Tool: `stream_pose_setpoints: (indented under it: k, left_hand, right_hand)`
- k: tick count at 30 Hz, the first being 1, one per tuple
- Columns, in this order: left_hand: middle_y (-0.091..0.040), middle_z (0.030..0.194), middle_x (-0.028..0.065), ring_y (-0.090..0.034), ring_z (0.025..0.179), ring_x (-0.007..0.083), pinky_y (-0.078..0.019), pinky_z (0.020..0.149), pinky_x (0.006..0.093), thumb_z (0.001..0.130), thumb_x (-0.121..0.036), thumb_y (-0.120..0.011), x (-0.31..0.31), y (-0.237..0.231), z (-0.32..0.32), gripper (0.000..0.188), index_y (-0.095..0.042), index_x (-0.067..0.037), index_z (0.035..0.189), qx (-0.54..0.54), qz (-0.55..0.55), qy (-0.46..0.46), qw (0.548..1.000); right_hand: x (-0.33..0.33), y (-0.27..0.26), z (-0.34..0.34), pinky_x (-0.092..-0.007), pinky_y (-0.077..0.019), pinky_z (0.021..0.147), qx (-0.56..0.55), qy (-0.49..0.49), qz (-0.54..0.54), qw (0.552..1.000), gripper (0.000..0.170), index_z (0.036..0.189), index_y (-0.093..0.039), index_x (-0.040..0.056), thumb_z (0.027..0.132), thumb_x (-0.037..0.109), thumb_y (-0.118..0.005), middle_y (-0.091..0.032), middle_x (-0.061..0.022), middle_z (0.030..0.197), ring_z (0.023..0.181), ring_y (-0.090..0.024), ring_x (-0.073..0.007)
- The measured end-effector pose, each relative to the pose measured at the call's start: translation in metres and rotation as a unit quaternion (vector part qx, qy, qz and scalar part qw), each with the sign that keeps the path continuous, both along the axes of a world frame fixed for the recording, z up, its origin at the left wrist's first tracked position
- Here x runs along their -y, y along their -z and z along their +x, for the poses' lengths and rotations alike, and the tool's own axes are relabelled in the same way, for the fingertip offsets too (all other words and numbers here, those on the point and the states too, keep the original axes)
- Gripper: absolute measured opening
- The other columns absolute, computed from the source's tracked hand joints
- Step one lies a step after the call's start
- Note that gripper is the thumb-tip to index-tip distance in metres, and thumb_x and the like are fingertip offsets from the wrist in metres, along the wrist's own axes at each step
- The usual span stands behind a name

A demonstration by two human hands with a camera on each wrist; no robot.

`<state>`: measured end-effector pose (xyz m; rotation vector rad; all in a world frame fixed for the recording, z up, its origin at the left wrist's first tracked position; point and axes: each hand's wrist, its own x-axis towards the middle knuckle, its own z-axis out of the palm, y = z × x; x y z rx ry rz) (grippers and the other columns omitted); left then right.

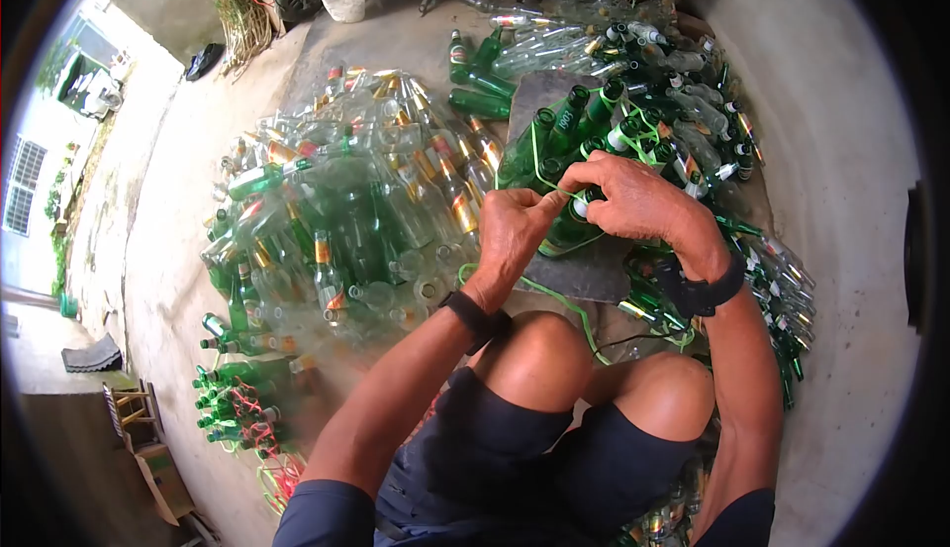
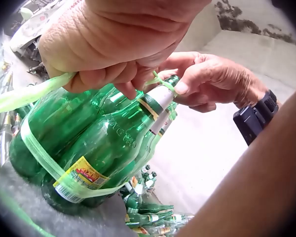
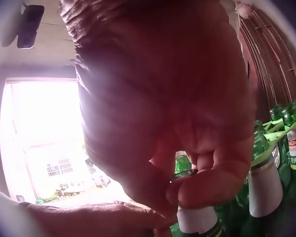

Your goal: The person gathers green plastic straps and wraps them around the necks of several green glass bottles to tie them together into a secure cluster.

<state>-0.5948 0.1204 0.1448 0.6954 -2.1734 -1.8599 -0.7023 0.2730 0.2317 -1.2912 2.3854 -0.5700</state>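
Green bottles [image 1: 562, 123] [image 2: 113, 133] stand grouped on a dark slab [image 1: 584, 278], with a light green strap [image 2: 39, 148] around their lower part. Green strap also runs among the necks in the right wrist view. My left hand [image 1: 517, 235] [image 2: 113, 39] has its fingers curled round the strap, whose loose length trails away from it. My right hand [image 1: 643, 200] [image 2: 212, 79] pinches a thin piece of the strap at a white-labelled bottle neck [image 2: 160, 96]. Both hands' fingertips nearly meet there. The right palm [image 3: 163, 89] hides much of the right wrist view.
Many clear and green bottles [image 1: 346, 220] lie heaped to the left. More bottles [image 1: 693, 101] lie behind and to the right, beside a pale wall [image 1: 841, 151]. Bottles bundled with red and green strap [image 1: 242, 408] lie at the lower left.
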Motion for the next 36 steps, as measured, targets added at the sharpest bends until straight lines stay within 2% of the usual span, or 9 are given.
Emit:
stream_pose_setpoints:
  k: [4,9,11,13,20,22,30,32,36]
  left_hand:
    - [-0.055,0.057,-0.0038,-0.043,0.053,0.0047,-0.0307,0.045,0.0287,0.091,-0.029,-0.080,0.003,0.005,0.000,0.037,-0.076,0.003,0.074,0.009,-0.009,0.018,1.000]
    - [-0.056,0.057,-0.0026,-0.044,0.053,0.0054,-0.0319,0.045,0.0297,0.092,-0.033,-0.078,0.002,0.015,-0.002,0.040,-0.076,0.004,0.076,0.009,-0.026,0.023,0.999]
    - [-0.055,0.050,0.0083,-0.050,0.048,0.0148,-0.0428,0.050,0.0396,0.091,-0.043,-0.076,0.002,0.015,-0.001,0.049,-0.073,0.000,0.067,0.023,-0.039,0.018,0.999]
    - [-0.056,0.051,0.0099,-0.052,0.048,0.0170,-0.0440,0.052,0.0403,0.091,-0.043,-0.075,0.001,0.013,-0.001,0.048,-0.073,0.000,0.069,0.023,-0.042,0.018,0.999]
    - [-0.063,0.058,0.0155,-0.062,0.054,0.0261,-0.0487,0.058,0.0431,0.091,-0.040,-0.073,0.005,0.011,0.002,0.044,-0.075,0.001,0.076,0.013,-0.048,0.024,0.998]
    - [-0.064,0.059,0.0156,-0.062,0.055,0.0261,-0.0490,0.059,0.0432,0.092,-0.039,-0.073,0.006,0.011,0.003,0.043,-0.076,0.001,0.078,0.013,-0.054,0.028,0.998]
    - [-0.062,0.059,0.0159,-0.059,0.054,0.0248,-0.0477,0.058,0.0438,0.094,-0.035,-0.071,0.006,0.006,0.004,0.043,-0.072,0.004,0.076,-0.005,-0.032,0.042,0.999]
    - [-0.057,0.058,0.0033,-0.048,0.058,0.0090,-0.0404,0.051,0.0325,0.097,-0.030,-0.068,0.007,0.004,0.005,0.043,-0.073,0.008,0.081,-0.007,-0.046,0.075,0.996]
    - [-0.057,0.058,0.0033,-0.048,0.058,0.0087,-0.0399,0.051,0.0328,0.098,-0.031,-0.068,0.006,0.001,0.004,0.042,-0.075,0.008,0.082,-0.005,-0.042,0.084,0.996]
  right_hand:
    - [0.006,-0.012,0.001,-0.0495,-0.0502,0.096,0.009,-0.011,0.089,0.996,0.035,0.114,-0.070,0.0107,0.080,0.008,-0.063,-0.063,-0.0198,0.111,0.108,-0.062,-0.0420]
    - [0.009,-0.018,0.001,-0.0513,-0.0510,0.092,-0.033,-0.043,0.108,0.993,0.030,0.110,-0.069,0.0109,0.080,0.009,-0.065,-0.064,-0.0190,0.108,0.108,-0.063,-0.0415]
    - [0.010,-0.023,0.002,-0.0518,-0.0515,0.090,-0.051,-0.052,0.117,0.991,0.028,0.108,-0.069,0.0104,0.080,0.010,-0.065,-0.064,-0.0186,0.107,0.106,-0.064,-0.0415]
    - [0.010,-0.025,0.003,-0.0525,-0.0505,0.080,-0.122,-0.081,0.109,0.983,0.029,0.106,-0.067,0.0063,0.077,0.009,-0.066,-0.059,-0.0174,0.097,0.094,-0.064,-0.0405]
    - [0.010,-0.026,0.006,-0.0517,-0.0523,0.071,-0.268,-0.133,0.100,0.949,0.020,0.097,-0.066,0.0090,0.080,0.017,-0.070,-0.061,-0.0126,0.094,0.083,-0.067,-0.0360]
    - [0.012,-0.032,0.007,-0.0461,-0.0531,0.073,-0.319,-0.148,0.117,0.929,0.014,0.092,-0.069,0.0135,0.080,0.019,-0.069,-0.066,-0.0082,0.089,0.085,-0.071,-0.0317]
    - [0.016,-0.037,-0.004,-0.0445,-0.0518,0.073,-0.346,-0.190,0.118,0.911,0.011,0.088,-0.067,0.0148,0.080,0.023,-0.069,-0.068,-0.0063,0.084,0.081,-0.071,-0.0294]
    - [0.015,-0.038,-0.007,-0.0447,-0.0516,0.074,-0.341,-0.188,0.117,0.914,0.011,0.088,-0.067,0.0148,0.080,0.023,-0.069,-0.068,-0.0062,0.084,0.081,-0.071,-0.0296]
    - [0.011,-0.040,-0.015,-0.0458,-0.0516,0.073,-0.347,-0.210,0.110,0.908,0.010,0.088,-0.067,0.0142,0.080,0.020,-0.068,-0.069,-0.0069,0.082,0.081,-0.071,-0.0306]
